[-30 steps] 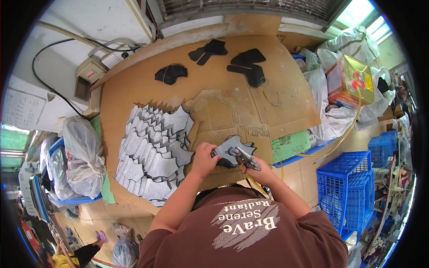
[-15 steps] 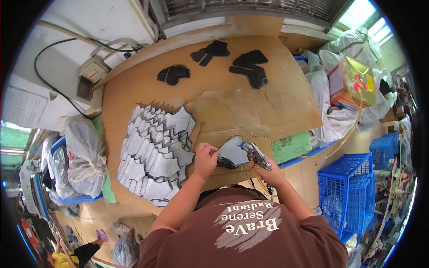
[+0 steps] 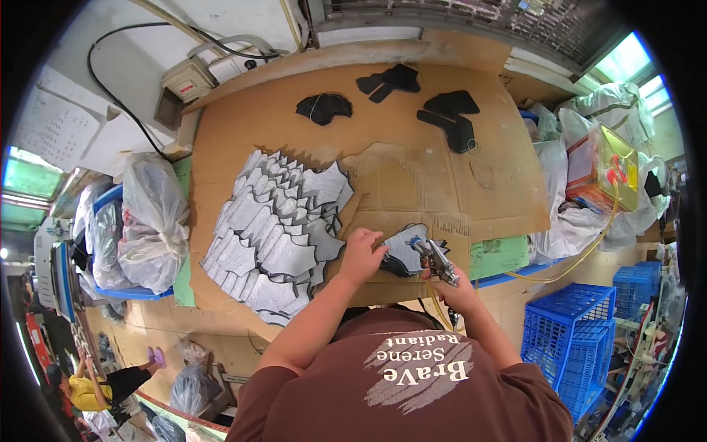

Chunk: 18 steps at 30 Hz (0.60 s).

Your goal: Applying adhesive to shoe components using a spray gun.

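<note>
A large fan of grey-coated cut pieces (image 3: pixel 276 228) already lies overlapped on the cardboard-covered table (image 3: pixel 243 118), while a few black uncoated pieces (image 3: pixel 449 118) wait at the far edge. The left hand (image 3: pixel 361 254) presses flat, fingers spread, on a half-grey piece (image 3: pixel 405 247) on a corrugated sheet. The right hand (image 3: pixel 453 283) is closed around a metal spray gun (image 3: pixel 438 258) aimed at it.

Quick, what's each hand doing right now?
Left hand: flat, pressing down on the grey piece.
Right hand: closed on the spray gun, nozzle over that piece.
</note>
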Tool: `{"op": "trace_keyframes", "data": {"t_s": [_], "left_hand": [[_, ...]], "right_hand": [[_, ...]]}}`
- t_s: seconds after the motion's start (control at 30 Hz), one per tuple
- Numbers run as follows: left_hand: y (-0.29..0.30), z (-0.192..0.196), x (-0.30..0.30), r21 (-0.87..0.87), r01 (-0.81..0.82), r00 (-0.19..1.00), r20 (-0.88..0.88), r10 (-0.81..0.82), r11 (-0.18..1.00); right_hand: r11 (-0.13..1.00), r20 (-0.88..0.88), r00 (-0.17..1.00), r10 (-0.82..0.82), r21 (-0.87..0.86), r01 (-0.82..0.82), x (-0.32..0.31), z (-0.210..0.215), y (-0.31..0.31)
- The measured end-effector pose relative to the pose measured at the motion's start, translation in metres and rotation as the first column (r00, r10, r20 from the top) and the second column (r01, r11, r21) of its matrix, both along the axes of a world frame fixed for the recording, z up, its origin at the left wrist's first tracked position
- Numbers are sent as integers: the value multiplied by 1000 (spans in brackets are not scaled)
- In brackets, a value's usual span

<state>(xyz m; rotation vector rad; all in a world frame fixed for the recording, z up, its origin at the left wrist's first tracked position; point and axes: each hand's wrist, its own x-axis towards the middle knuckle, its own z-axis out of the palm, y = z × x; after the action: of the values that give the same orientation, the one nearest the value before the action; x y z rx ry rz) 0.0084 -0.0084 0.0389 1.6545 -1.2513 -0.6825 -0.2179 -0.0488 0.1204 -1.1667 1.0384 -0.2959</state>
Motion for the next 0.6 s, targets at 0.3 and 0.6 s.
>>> {"op": "trace_keyframes", "data": {"t_s": [0.3,0.6], "left_hand": [[9,5,4,-177,-18,996,77,32,984],[142,12,177,211,-623,624,-448,640,754]], "right_hand": [[999,-30,999,42,34,-41,-3,-2,2],[998,-38,999,31,55,-29,-1,7,1]]}}
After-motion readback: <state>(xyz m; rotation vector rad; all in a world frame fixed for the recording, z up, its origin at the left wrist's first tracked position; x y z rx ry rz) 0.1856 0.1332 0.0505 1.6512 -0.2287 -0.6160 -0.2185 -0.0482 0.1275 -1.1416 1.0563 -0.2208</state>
